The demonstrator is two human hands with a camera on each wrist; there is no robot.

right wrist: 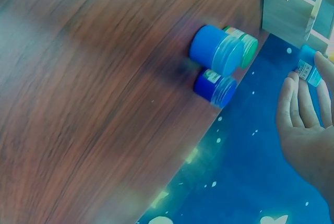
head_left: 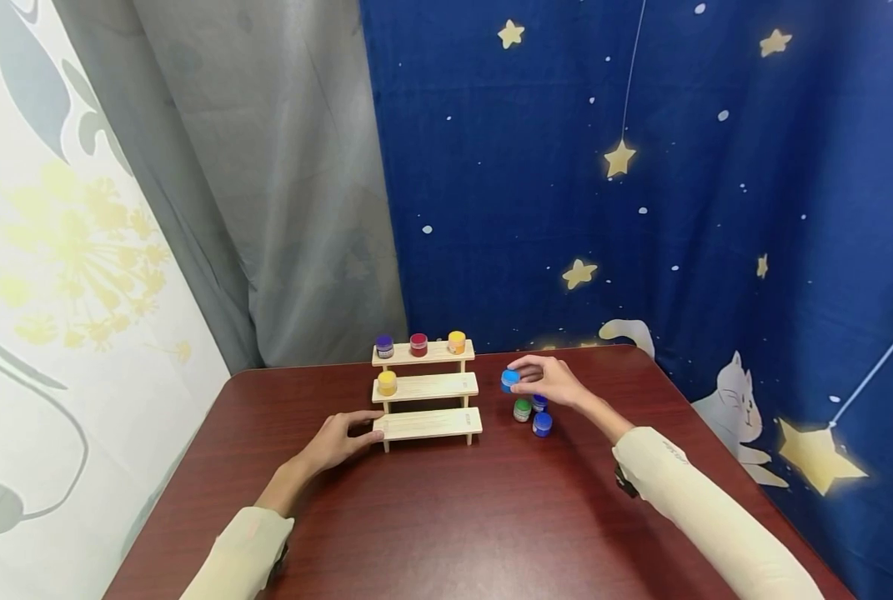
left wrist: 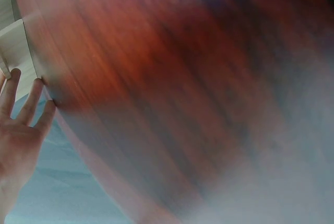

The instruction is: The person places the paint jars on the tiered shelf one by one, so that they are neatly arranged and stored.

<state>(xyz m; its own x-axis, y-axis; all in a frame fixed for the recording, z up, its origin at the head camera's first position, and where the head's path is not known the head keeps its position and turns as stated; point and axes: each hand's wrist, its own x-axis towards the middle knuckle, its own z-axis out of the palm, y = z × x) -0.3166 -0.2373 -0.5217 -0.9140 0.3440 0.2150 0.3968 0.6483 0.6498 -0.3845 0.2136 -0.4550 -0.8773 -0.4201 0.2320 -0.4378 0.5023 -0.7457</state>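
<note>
A three-step wooden stand [head_left: 427, 423] stands on the table. My left hand [head_left: 335, 440] holds the left end of its lowest step, thumb at the front and fingers behind. Between thumb and fingers, my right hand [head_left: 554, 382] pinches a light blue paint jar [head_left: 509, 381], raised to the right of the stand. Below that hand are a green paint jar [head_left: 522, 410], a dark blue one [head_left: 539, 402] and a blue one [head_left: 542, 425]. The right wrist view shows the held jar's label [right wrist: 304, 70].
Purple [head_left: 384, 346], red [head_left: 418, 345] and orange-yellow [head_left: 457, 342] jars line the top step. One yellow jar [head_left: 387, 383] sits at the left of the middle step. Behind the dark red table [head_left: 446, 517] hang grey [head_left: 303, 183] and blue starry [head_left: 484, 208] curtains.
</note>
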